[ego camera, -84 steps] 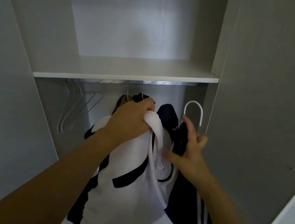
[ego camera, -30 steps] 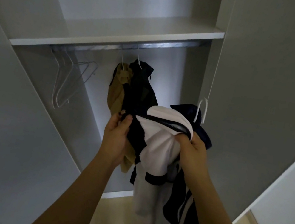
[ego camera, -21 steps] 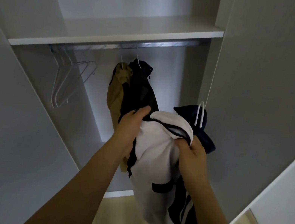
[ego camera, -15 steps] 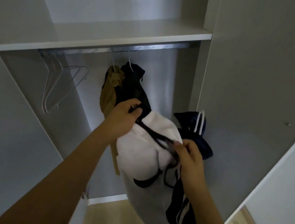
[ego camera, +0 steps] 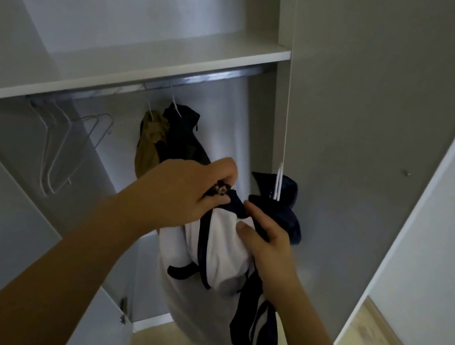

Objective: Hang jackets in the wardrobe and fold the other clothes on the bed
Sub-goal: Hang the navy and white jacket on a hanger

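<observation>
Left hand (ego camera: pixel 179 194): fingers curled, pinching dark collar of white-and-navy zip jacket (ego camera: pixel 213 261). Right hand (ego camera: pixel 266 240), at 3 o'clock: gripping same jacket, thumb on white fabric.

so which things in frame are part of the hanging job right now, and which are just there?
In play:
- white and navy jacket, gripped by left hand and right hand
- white hanger in its collar
- rail

Just there:
- tan jacket and dark jacket, already hung
- empty hangers
- shelf
- wardrobe door
</observation>
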`<state>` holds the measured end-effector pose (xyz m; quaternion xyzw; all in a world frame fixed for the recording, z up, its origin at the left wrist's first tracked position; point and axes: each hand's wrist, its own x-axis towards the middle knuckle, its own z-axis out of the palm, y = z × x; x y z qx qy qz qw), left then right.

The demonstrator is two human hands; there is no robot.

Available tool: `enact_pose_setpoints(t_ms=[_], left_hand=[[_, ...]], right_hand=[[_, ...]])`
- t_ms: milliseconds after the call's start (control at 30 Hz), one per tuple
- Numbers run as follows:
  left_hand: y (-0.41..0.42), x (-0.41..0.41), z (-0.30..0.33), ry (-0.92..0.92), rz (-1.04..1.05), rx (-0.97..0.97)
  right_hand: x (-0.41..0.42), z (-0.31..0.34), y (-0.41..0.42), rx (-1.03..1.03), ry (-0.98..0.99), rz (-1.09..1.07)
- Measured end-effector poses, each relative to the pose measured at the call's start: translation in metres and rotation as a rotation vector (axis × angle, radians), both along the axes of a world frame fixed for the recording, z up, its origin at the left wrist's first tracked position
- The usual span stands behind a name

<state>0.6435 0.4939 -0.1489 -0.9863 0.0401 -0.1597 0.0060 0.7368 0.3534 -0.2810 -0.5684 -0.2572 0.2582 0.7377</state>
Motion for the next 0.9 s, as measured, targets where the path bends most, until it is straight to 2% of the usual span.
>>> enact_pose_setpoints(t_ms=[200,333,467,600,733,833,900], left_hand=[[-0.001,-0.002,-0.011,-0.062,0.126,-0.464],[-0.004,-0.004,-0.024,0.02,0.194,-0.715],[-0.014,-0.005,-0.038,0.02,0.175,-0.845],[-0.016,-0.009,-0.042,-0.019,0.217,-0.873],[-0.015,-0.014,-0.051,0.015,0.269,-0.887],[-0.014,-0.019,-0.057,-0.011,0.337,-0.986],[-0.014,-0.02,-0.062,-0.046,0.409,-1.157]], right_hand=[[-0.004,0.007,0.0,0.033,-0.068,0.09],[0.002,0.014,-0.006,-0.015,-0.09,0.082],[0.002,0.014,-0.006,0.039,-0.051,0.205],[-0.001,0.012,-0.007,0.007,-0.004,0.201],[-0.002,0.014,-0.011,-0.038,-0.041,0.167],[-0.002,0.013,-0.012,-0.082,-0.048,0.143],[-0.001,0.013,-0.014,-0.064,0.004,0.125]])
